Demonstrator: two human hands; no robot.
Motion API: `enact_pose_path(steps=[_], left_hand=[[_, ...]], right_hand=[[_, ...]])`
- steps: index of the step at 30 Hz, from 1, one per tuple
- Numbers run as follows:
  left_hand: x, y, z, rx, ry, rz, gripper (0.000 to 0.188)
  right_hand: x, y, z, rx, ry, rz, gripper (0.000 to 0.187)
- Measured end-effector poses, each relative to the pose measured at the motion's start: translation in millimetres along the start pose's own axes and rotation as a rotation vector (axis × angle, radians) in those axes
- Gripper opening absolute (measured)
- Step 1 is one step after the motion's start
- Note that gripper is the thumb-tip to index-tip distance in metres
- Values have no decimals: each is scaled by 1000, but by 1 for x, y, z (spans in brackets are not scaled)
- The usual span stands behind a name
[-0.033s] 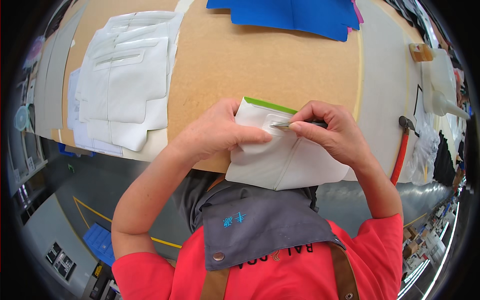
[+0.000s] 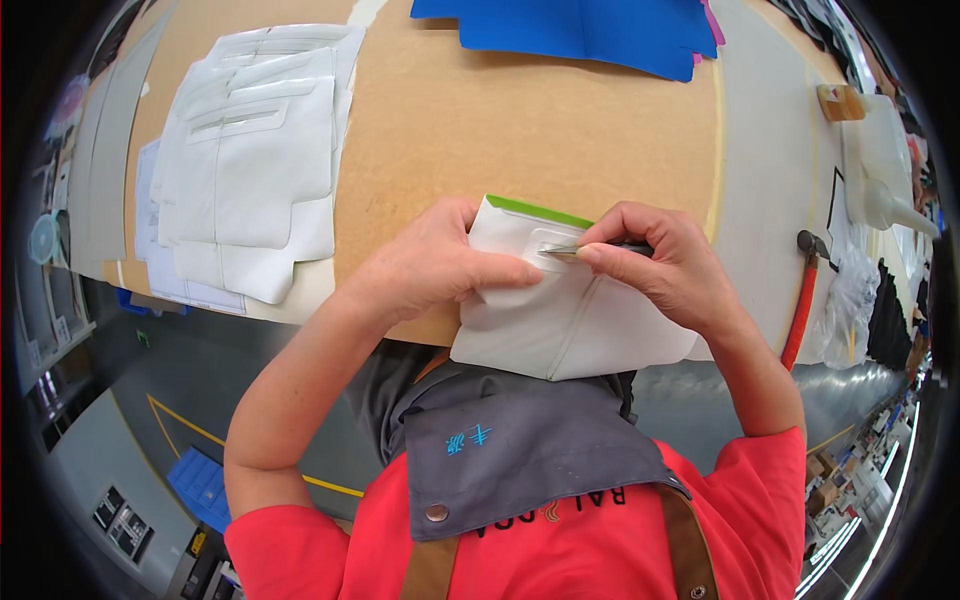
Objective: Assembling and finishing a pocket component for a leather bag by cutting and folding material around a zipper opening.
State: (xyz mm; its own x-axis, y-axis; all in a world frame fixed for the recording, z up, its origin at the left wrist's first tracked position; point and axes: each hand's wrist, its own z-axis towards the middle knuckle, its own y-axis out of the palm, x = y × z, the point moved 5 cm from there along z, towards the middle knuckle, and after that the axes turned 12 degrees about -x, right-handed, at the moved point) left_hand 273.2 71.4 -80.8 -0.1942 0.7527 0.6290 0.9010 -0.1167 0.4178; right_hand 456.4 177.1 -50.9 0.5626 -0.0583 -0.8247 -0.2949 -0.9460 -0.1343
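Observation:
A white, leather-like panel (image 2: 610, 315) with a green top edge (image 2: 540, 211) and a stitched seam hangs tilted over the table's near edge. My left hand (image 2: 430, 255) grips it at the left, thumb on the front and the other fingers mostly hidden behind. Pinched in my right hand (image 2: 665, 260) is a slim, pointed metal tool (image 2: 625, 247), which looks like tweezers. Its tip meets the small stitched rectangular slot (image 2: 552, 248) near the panel's top. Whether the tip goes into the slot cannot be made out.
Similar white panels (image 2: 260, 185) lie stacked at the left of the table (image 2: 430, 130). Blue sheets (image 2: 590, 35) rest at the far side. A red-handled hammer (image 2: 801, 310), a clear plastic bag (image 2: 845, 320) and a squeeze bottle (image 2: 885, 205) are at the right, below an amber container (image 2: 841, 103).

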Motion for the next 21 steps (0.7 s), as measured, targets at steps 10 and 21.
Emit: enact_pose_path(steps=[10, 21], left_hand=[[-9, -1, -4, 33, 40, -88, 34], [-14, 9, -7, 6, 32, -197, 31]], right_hand=[[14, 13, -34, 49, -22, 534, 26], [38, 63, -43, 60, 12, 789, 29]])
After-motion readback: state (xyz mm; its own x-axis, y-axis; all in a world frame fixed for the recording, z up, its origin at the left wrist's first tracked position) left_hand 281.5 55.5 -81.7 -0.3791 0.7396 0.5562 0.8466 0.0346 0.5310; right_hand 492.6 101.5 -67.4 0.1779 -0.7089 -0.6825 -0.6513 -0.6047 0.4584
